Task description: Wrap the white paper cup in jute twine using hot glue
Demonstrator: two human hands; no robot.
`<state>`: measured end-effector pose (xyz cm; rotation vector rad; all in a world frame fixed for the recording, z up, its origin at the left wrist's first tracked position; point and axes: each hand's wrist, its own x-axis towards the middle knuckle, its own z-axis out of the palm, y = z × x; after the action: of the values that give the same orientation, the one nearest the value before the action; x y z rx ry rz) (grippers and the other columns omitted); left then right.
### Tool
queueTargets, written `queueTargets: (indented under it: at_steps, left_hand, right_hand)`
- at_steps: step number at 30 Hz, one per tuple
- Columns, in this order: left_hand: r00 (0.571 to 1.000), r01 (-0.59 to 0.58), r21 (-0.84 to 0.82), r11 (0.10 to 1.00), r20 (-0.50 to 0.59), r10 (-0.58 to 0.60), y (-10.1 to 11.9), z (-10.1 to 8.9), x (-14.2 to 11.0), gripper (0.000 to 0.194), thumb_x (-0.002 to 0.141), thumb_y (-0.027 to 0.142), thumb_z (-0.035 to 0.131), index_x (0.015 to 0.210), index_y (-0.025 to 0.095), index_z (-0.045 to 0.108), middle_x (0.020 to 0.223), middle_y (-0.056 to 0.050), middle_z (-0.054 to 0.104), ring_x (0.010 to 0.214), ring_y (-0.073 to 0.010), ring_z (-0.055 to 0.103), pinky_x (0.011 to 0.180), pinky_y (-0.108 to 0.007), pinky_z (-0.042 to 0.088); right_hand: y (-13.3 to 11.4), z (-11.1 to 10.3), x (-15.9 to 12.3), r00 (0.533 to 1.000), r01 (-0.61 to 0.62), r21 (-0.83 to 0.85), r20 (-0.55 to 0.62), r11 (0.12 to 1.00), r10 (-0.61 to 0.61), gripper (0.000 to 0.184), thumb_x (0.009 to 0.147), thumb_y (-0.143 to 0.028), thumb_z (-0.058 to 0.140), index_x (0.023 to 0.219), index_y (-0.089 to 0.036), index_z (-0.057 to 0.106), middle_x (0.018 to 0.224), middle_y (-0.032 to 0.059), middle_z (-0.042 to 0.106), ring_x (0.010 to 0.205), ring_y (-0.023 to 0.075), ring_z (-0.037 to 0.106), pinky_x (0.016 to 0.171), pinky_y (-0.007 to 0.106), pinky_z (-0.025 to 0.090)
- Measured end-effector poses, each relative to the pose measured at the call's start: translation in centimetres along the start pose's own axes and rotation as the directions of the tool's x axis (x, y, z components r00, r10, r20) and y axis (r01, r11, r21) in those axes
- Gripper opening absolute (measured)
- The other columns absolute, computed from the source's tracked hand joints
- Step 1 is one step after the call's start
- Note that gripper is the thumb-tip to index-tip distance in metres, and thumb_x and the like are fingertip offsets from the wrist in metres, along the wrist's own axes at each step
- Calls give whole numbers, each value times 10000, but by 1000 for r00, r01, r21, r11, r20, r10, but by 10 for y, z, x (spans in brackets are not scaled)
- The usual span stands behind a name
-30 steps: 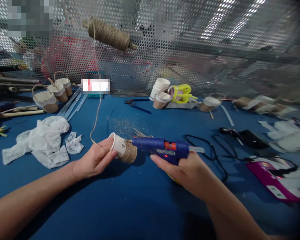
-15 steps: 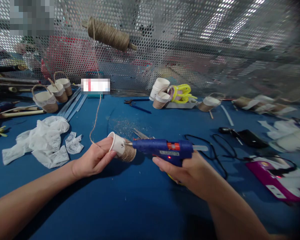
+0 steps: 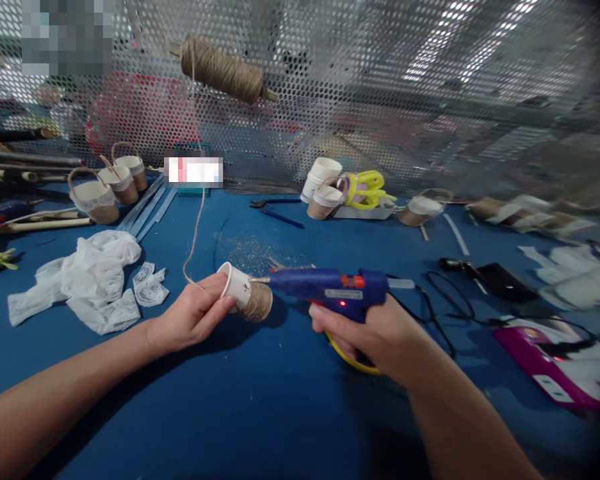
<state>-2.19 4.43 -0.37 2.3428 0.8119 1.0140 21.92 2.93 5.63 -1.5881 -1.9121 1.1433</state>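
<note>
My left hand (image 3: 195,313) is closed on a white paper cup (image 3: 237,287), which lies tilted with its mouth toward that hand. Brown twine (image 3: 258,303) is wrapped round the cup's lower part. A loose strand of twine (image 3: 197,230) runs from the left hand up to a spool (image 3: 223,70) hung on the mesh. My right hand (image 3: 363,330) grips a blue hot glue gun (image 3: 325,285), its red light lit and a glue stick out of its back. The nozzle is at the cup's side, by the edge of the wrapping. A yellow ring, perhaps scissor handles, shows below the right hand.
White lace (image 3: 87,273) lies at left, with small handled twine baskets (image 3: 97,203) behind it. Pliers (image 3: 277,210), stacked paper cups (image 3: 320,177) and yellow ribbon (image 3: 365,189) sit at the back. A black cord (image 3: 430,313) leads right toward a purple power strip (image 3: 535,367). Perforated mesh stands behind.
The glue gun has risen slightly and levelled out, its nozzle still at the cup. The left hand and cup stay nearly in place. The whole view has shifted a little.
</note>
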Motion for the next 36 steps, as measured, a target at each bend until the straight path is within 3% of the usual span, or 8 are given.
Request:
queueTargets:
  at_steps: [5,9,16,20,24,29,32,36]
  left_hand:
    - [978,209,-72,975,1,-209,1,3,-1,312,876,215,284,675,126,505,700,-51,536,693,-142,529,671,-262,445]
    - [952,303,-115,946,-14,-307,0,6,-2,326,886,269,287,706,120,514,687,-37,542,650,-132,518,629,-247,430]
    - [948,313,-158,937,-7,-318,-1,7,-2,327,884,282,289,760,111,538,687,-35,552,651,-133,504,641,-260,427]
    - [948,310,-162,937,-14,-317,0,7,-2,336,879,304,298,749,118,545,648,-24,547,624,-129,494,626,-256,431]
    - [949,314,-139,939,9,-316,2,7,0,335,880,283,286,721,116,528,669,-31,540,595,-118,466,592,-249,413]
    - [962,269,-82,960,76,-263,9,10,0,316,877,252,283,690,123,503,678,-24,499,577,-106,428,577,-241,401]
    - [966,242,-59,969,113,-234,11,12,-1,300,865,240,301,642,138,474,636,-11,481,559,-103,424,566,-235,407]
    - [958,278,-142,950,109,-264,8,14,-2,253,846,243,323,678,135,480,637,-16,487,579,-117,441,542,-235,407]
  right_hand:
    - [7,-10,22,998,30,291,-65,956,-11,225,735,-381,551,736,-156,564,428,-61,430,409,81,413,415,214,361]
    - [22,-20,55,950,-49,195,-295,980,107,240,691,-388,604,730,-157,554,628,5,572,521,88,507,479,214,413]
    - [51,-21,103,935,-157,51,-313,986,165,286,724,-373,571,544,-162,500,403,-21,460,347,83,440,369,233,383]
    - [60,-24,111,929,-114,-107,-364,988,68,329,702,-370,594,464,-198,446,386,-6,450,386,126,482,377,262,386]
    - [44,-22,102,907,35,-275,-395,961,-146,282,699,-340,606,496,-215,456,526,39,523,659,208,572,537,312,439]
    - [-14,14,81,912,371,-303,-58,878,-405,184,789,-349,511,749,-215,630,904,33,634,905,165,560,841,313,411]
    - [-45,41,73,795,590,-200,313,782,-520,270,825,-348,465,868,-146,639,1051,96,600,1043,180,503,908,325,365]
    - [-60,60,66,791,580,-108,315,808,-525,108,759,-231,566,752,-138,618,985,84,614,969,156,531,864,286,388]
